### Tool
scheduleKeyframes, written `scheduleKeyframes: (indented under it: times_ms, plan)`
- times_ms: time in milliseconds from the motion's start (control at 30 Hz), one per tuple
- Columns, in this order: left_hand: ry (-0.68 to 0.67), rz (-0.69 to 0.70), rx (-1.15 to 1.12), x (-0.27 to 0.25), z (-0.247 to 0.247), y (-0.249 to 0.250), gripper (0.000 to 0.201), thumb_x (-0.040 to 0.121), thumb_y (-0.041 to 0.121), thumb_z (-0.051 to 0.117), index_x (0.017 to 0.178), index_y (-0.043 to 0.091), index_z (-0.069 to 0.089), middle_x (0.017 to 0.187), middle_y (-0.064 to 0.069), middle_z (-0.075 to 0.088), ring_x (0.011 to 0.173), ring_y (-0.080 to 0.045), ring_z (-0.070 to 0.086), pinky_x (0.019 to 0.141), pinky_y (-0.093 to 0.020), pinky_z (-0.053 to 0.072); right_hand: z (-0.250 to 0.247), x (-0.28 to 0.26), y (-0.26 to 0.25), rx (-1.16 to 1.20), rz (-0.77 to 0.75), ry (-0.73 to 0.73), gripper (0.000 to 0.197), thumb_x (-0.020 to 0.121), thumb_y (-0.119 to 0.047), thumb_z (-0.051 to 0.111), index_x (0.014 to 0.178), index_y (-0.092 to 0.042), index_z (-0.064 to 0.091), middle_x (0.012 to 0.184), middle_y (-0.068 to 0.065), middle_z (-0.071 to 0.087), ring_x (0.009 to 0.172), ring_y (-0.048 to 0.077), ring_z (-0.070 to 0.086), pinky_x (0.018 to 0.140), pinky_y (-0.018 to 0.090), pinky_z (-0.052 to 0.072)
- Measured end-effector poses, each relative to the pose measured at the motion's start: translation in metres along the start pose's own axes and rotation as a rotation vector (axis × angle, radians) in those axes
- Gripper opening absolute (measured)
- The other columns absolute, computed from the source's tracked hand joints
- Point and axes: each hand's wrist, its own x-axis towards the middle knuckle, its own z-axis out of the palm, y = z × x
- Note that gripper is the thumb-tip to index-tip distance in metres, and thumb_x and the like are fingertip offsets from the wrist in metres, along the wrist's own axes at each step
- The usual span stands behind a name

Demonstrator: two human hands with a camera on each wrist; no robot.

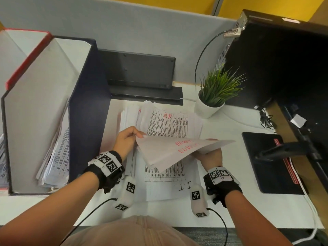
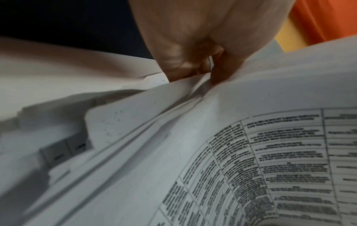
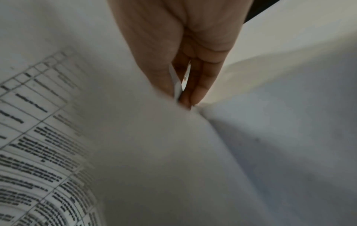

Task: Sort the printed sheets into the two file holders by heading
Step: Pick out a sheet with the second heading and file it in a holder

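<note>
Both hands hold up one printed sheet (image 1: 179, 151), its back towards me, red handwriting showing through. My left hand (image 1: 128, 139) pinches its left corner; my right hand (image 1: 211, 153) grips its right side from below. The left wrist view shows fingers (image 2: 193, 61) on paper edges; the right wrist view shows fingers (image 3: 185, 85) pinching paper. Under the sheet lies a loose pile of printed sheets (image 1: 166, 125), the far one headed "H.R" in red, the near one (image 1: 170, 185) headed "I.T.". At the left stand a navy file holder (image 1: 85, 107) with sheets inside and a red-edged holder (image 1: 23, 55) behind it.
A potted plant (image 1: 213, 96) stands right of the pile. A black device (image 1: 140, 71) leans against the grey partition behind it. A monitor (image 1: 284, 64) and a black pad (image 1: 269, 162) fill the right side. Cables run off the desk's front edge.
</note>
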Motion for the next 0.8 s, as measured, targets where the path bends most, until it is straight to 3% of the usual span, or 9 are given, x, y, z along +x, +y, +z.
scheduleKeyframes:
  times_ms: [133, 267, 333, 400, 467, 533, 600, 700, 800]
  plan:
    - [-0.035, -0.136, -0.096, 0.005, 0.0, 0.007, 0.031, 0.082, -0.015, 0.038, 0.063, 0.006, 0.052, 0.093, -0.018, 0.067, 0.09, -0.027, 0.062, 0.086, -0.031, 0.048, -0.004, 0.004, -0.011, -0.039, -0.014, -0.098, 0.052, 0.07, 0.0, 0.078, 0.117, -0.003, 0.056, 0.1, 0.005, 0.06, 0.088, 0.017, 0.056, 0.07, 0.015, 0.046]
    - [-0.048, -0.15, -0.092, 0.01, -0.001, 0.01, 0.03, 0.089, -0.006, 0.037, 0.079, 0.01, 0.061, 0.094, -0.012, 0.064, 0.092, -0.025, 0.055, 0.079, -0.029, 0.045, -0.004, 0.009, -0.02, -0.201, -0.015, -0.175, 0.021, 0.084, -0.027, 0.067, 0.08, -0.008, 0.058, 0.072, 0.006, 0.052, 0.063, 0.015, 0.045, 0.044, 0.005, 0.034]
    - [-0.06, -0.2, -0.155, 0.009, -0.001, 0.01, 0.027, 0.098, 0.02, 0.037, 0.093, 0.014, 0.063, 0.1, -0.013, 0.067, 0.089, -0.024, 0.061, 0.079, -0.03, 0.048, -0.003, 0.012, -0.021, -0.145, 0.014, -0.156, 0.029, 0.089, -0.032, 0.06, 0.074, -0.007, 0.056, 0.071, 0.005, 0.05, 0.064, 0.015, 0.045, 0.052, 0.008, 0.034]
    - [-0.116, -0.268, -0.197, 0.007, 0.001, 0.011, 0.045, 0.093, 0.056, 0.035, 0.096, 0.022, 0.065, 0.098, -0.006, 0.072, 0.086, -0.021, 0.069, 0.077, -0.034, 0.053, 0.002, 0.012, -0.021, -0.063, 0.049, -0.127, 0.03, 0.093, -0.033, 0.053, 0.098, -0.005, 0.064, 0.089, 0.004, 0.059, 0.082, 0.017, 0.054, 0.074, 0.02, 0.041]
    - [-0.196, -0.232, -0.107, 0.002, 0.007, 0.014, 0.05, 0.077, 0.071, 0.043, 0.095, 0.033, 0.069, 0.095, 0.005, 0.074, 0.088, -0.014, 0.07, 0.072, -0.029, 0.055, 0.007, 0.009, -0.021, -0.009, 0.083, -0.083, 0.035, 0.095, -0.033, 0.048, 0.116, -0.007, 0.059, 0.103, 0.002, 0.058, 0.096, 0.019, 0.054, 0.082, 0.024, 0.038]
    - [-0.222, -0.141, 0.052, -0.003, 0.014, 0.017, 0.045, 0.07, 0.06, 0.063, 0.105, 0.032, 0.064, 0.101, 0.01, 0.071, 0.094, -0.011, 0.068, 0.077, -0.024, 0.052, 0.012, 0.007, -0.021, 0.025, 0.083, -0.062, 0.036, 0.096, -0.031, 0.047, 0.122, -0.007, 0.055, 0.11, 0.003, 0.058, 0.105, 0.021, 0.054, 0.087, 0.025, 0.038]
    - [-0.219, -0.035, 0.255, -0.005, 0.019, 0.018, 0.045, 0.077, 0.029, 0.072, 0.118, 0.024, 0.053, 0.111, 0.01, 0.064, 0.096, -0.005, 0.062, 0.077, -0.016, 0.048, 0.016, 0.004, -0.024, 0.036, 0.045, -0.041, 0.034, 0.096, -0.027, 0.047, 0.121, -0.006, 0.055, 0.118, 0.009, 0.06, 0.107, 0.024, 0.056, 0.09, 0.028, 0.041]
    - [-0.115, 0.135, 0.351, -0.006, 0.023, 0.03, 0.041, 0.088, 0.007, 0.06, 0.126, 0.015, 0.049, 0.113, 0.006, 0.059, 0.099, -0.006, 0.058, 0.07, -0.006, 0.046, 0.016, 0.0, -0.041, 0.097, -0.086, 0.055, 0.028, 0.096, -0.02, 0.048, 0.119, -0.006, 0.055, 0.117, 0.01, 0.061, 0.106, 0.023, 0.057, 0.09, 0.029, 0.045]
    - [0.031, 0.334, 0.224, -0.01, 0.026, 0.057, 0.037, 0.089, 0.005, 0.057, 0.125, 0.013, 0.051, 0.112, 0.008, 0.059, 0.099, 0.002, 0.058, 0.077, -0.002, 0.046, 0.012, -0.006, -0.073, 0.274, -0.243, 0.113, 0.025, 0.096, -0.02, 0.048, 0.12, -0.013, 0.052, 0.114, 0.0, 0.06, 0.107, 0.014, 0.057, 0.084, 0.012, 0.048]
